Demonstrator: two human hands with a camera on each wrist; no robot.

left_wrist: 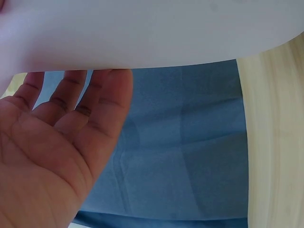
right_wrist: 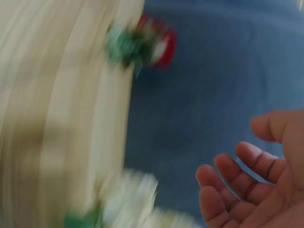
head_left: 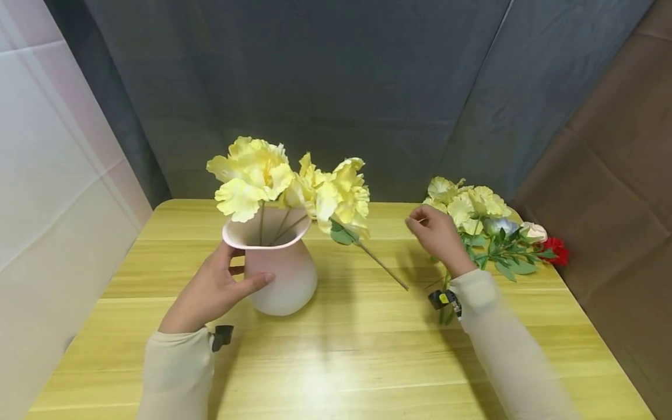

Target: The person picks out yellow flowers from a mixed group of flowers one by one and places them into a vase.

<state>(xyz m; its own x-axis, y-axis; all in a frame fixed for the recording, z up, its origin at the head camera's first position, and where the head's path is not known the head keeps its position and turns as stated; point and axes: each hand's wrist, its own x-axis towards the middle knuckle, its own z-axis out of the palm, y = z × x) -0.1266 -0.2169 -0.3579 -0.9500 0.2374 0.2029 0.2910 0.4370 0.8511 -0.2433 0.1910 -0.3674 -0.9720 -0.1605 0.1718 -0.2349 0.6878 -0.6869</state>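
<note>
My left hand [head_left: 220, 286] grips the side of a pink-and-white vase [head_left: 283, 280], the thumb along its front and the fingers reaching behind. In the left wrist view those fingers [left_wrist: 111, 104] meet the underside of the pale vase wall [left_wrist: 142, 33]. Yellow artificial flowers [head_left: 252, 175] stand in the vase, their stems leaning apart inside the wide mouth. Right of the vase, a stem [head_left: 383, 266] with a green leaf slants outside it, below the yellow blooms [head_left: 343, 192]. My right hand [head_left: 438, 233] hovers left of a flower pile, fingers loosely bent and holding nothing, as the right wrist view shows.
The pile at the table's back right has yellow flowers [head_left: 464, 207], a pale pink bloom [head_left: 534, 232], a red flower [head_left: 557, 251] and green leaves [head_left: 511, 256]. A grey curtain [head_left: 315, 87] hangs behind the wooden table [head_left: 367, 361]; a brown one [head_left: 614, 192] hangs at right.
</note>
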